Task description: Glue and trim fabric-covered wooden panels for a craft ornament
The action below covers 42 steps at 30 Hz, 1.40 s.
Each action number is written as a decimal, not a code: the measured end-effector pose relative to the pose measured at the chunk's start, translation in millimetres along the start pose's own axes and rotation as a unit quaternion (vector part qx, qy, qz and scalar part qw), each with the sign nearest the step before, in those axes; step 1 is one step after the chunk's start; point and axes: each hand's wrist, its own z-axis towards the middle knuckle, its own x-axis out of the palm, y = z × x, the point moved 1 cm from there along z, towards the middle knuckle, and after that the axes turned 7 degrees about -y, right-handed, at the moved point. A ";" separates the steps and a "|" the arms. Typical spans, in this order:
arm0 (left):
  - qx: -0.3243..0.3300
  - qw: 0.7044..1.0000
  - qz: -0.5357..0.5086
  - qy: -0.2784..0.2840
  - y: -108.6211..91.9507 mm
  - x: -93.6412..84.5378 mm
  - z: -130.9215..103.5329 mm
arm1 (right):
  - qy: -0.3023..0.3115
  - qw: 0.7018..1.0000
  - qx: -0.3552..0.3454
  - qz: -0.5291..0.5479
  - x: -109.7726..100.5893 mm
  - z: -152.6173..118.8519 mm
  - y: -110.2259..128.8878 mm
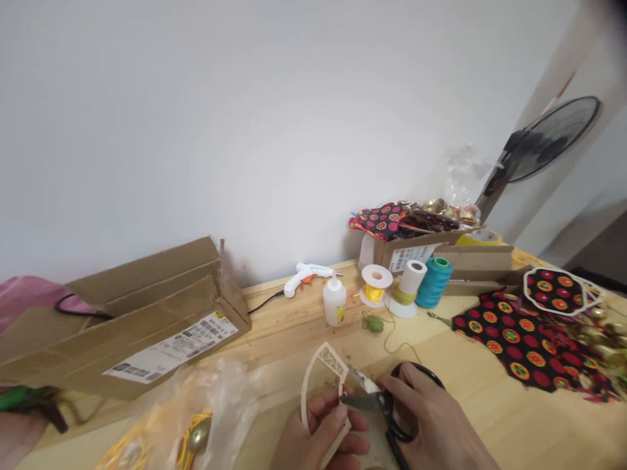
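Observation:
Near the bottom centre, my left hand (321, 438) pinches a thin cream cut-out frame (304, 391). A lattice panel fills the frame's upper end, and its lower part is hidden by my fingers. My right hand (435, 414) grips black-handled scissors (365, 401), the fingers at the handle loops. The blades are parted and point left; the lower one reaches the frame's edge beside my left fingertips. Something small and red shows at that spot, too small to make out. Beyond my hands, a small green thread bundle (374, 324) lies on the table (279, 339).
A glue bottle (334, 301), a white glue gun (306, 277), and thread spools, including a teal cone (434, 282), stand behind. Patterned black fabric (514, 336) lies right. Left are a cardboard box (166, 326), a plastic bag (230, 405) and a green-handled tool (24, 397) by another person's hand.

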 end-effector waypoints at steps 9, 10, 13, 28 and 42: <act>0.058 0.998 -0.024 0.003 8.0 2.0 6.7 | -0.038 0.998 -0.042 -0.004 5.3 2.4 -4.0; 0.069 0.997 -0.020 0.006 8.7 2.4 7.4 | -0.049 0.998 -0.044 -0.006 6.6 2.8 -4.1; 0.082 0.997 -0.004 0.007 9.0 2.8 8.0 | -0.077 0.996 -0.044 -0.011 9.1 4.1 -3.2; 0.162 0.987 0.005 -0.006 11.6 -0.1 1.2 | -0.121 0.990 -0.073 0.007 2.8 7.9 -0.1; 0.207 0.978 0.021 -0.008 16.6 6.9 3.6 | -0.163 0.986 -0.016 -0.021 11.6 10.0 -3.3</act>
